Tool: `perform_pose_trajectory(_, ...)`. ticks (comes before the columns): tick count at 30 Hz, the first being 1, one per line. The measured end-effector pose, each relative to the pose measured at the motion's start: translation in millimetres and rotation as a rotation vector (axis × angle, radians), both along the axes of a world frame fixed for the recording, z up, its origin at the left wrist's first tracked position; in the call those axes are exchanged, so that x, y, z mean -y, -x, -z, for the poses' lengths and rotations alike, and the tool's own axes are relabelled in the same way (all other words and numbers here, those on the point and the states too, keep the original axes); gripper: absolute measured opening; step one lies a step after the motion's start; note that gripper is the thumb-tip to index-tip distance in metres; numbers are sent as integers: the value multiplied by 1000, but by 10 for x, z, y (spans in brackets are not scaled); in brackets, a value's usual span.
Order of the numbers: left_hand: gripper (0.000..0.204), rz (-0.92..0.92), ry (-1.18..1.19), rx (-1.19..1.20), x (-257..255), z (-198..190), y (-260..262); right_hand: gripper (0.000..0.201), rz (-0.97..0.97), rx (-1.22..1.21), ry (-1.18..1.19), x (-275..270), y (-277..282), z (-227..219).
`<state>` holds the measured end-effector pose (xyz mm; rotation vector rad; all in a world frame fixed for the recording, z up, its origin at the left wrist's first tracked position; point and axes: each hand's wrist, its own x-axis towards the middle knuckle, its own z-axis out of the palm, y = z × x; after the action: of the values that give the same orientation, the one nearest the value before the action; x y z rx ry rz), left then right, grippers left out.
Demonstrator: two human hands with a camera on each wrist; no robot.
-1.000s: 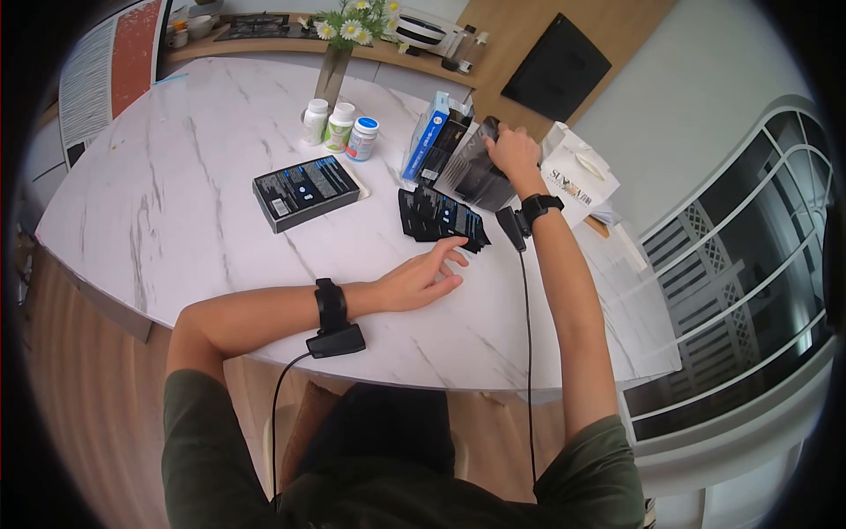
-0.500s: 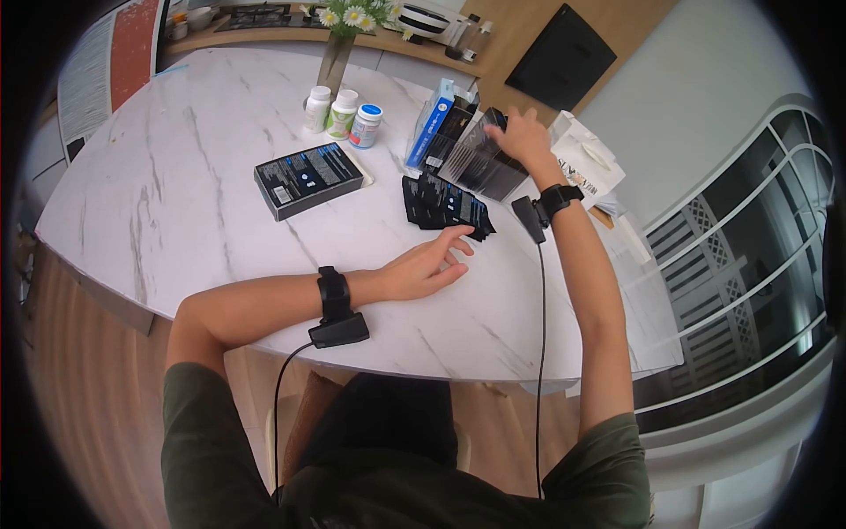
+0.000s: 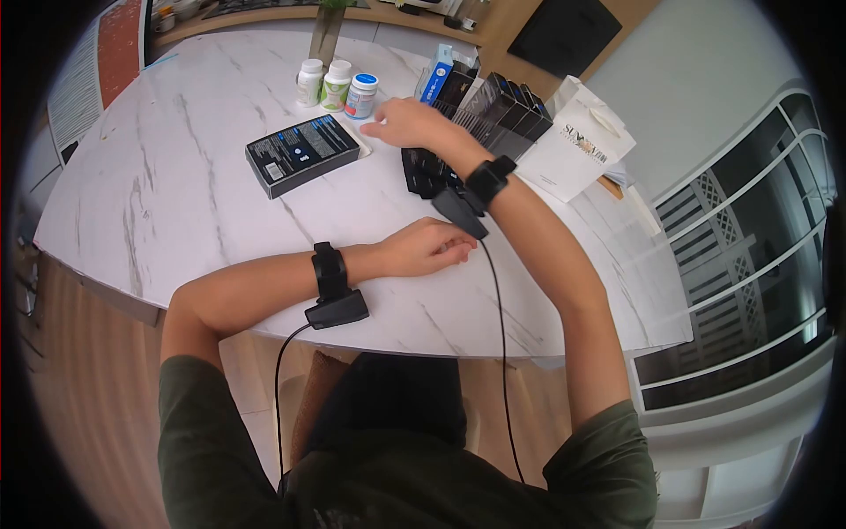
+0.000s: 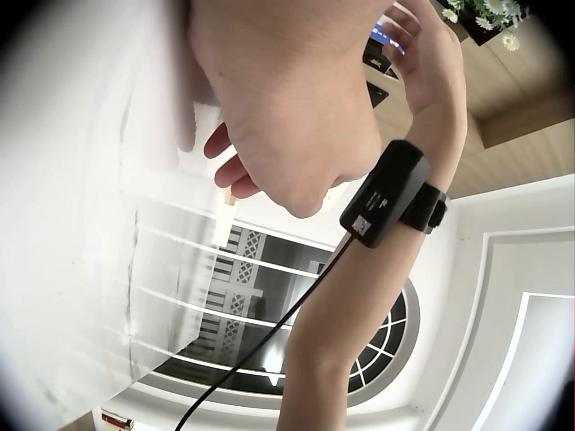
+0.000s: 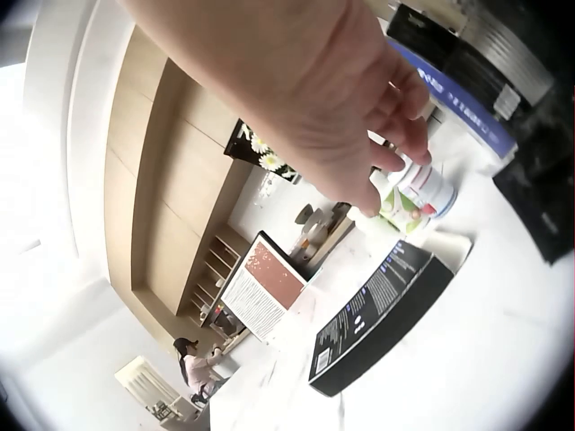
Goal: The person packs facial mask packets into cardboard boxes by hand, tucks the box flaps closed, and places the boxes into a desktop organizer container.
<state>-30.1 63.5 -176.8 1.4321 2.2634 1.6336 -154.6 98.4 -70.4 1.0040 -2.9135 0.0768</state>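
My right hand (image 3: pixel 405 123) is over the table, above black sachets (image 3: pixel 425 172) and close to the blue-lidded bottle (image 3: pixel 361 95). Nothing shows in its grasp, and its fingers bend loosely in the right wrist view. A flat black box (image 3: pixel 304 154) with printed text lies left of it, beside two white bottles (image 3: pixel 336 85). My left hand (image 3: pixel 425 248) rests on the tabletop near the front edge, fingers loosely curled and holding nothing. The right forearm partly covers the sachets. Behind it stands a ribbed clear organizer (image 3: pixel 480 119) with upright black packs (image 3: pixel 520 101) in it.
A blue-and-white box (image 3: pixel 436 75) stands left of the organizer. To its right is a white paper bag (image 3: pixel 577 141). A vase (image 3: pixel 326 35) stands behind the bottles. Cables run from both wrist cameras. Another person (image 5: pixel 199 366) appears far off in the right wrist view.
My right hand has left the organizer and swung left across the sachets toward the bottles and black box. My left hand stays on the table, its fingers now curled in more.
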Motion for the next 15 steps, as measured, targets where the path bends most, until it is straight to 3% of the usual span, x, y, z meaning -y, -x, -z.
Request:
perform_pose_trajectory(7,22,2,-14,-120,-21,86,31,58,19,301,-27,361,300,348)
perform_pose_trajectory(11,25,-5,54,-72,-12,49,17,56,-6,317,-2,330,358,430)
perform_pose_trajectory(15,25,-20,67,-107,-5,32,-1,47,132,462,102,293,337,472)
